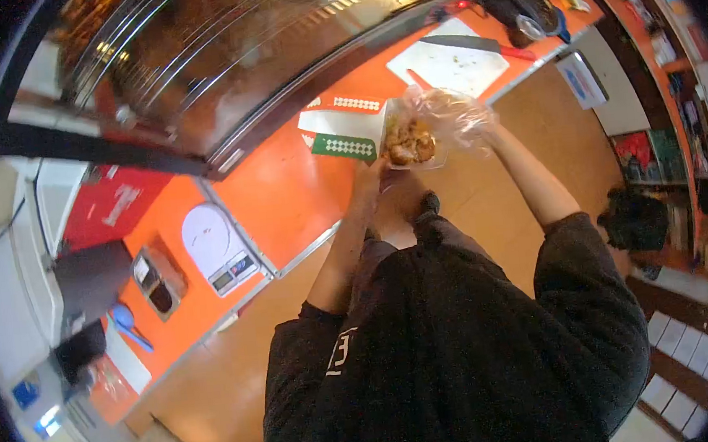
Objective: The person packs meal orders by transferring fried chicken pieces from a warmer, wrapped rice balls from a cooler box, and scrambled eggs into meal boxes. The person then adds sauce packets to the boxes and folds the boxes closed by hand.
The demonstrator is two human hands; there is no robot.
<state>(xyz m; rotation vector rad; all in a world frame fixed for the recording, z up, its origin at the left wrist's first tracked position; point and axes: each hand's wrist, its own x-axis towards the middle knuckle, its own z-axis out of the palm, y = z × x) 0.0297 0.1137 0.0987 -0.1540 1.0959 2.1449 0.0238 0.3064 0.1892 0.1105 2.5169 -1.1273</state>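
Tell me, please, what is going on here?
A person has the left hand at the near left corner of a clear box with browned food in it. The right hand, gloved in clear plastic, is at the box's right side; its grip is unclear. A green, white and orange card is left of the box. A knife lies on a white board.

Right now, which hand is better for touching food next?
Probably the right hand: it wears a clear plastic glove and is near the food. The left hand looks bare and seems to hold the box.
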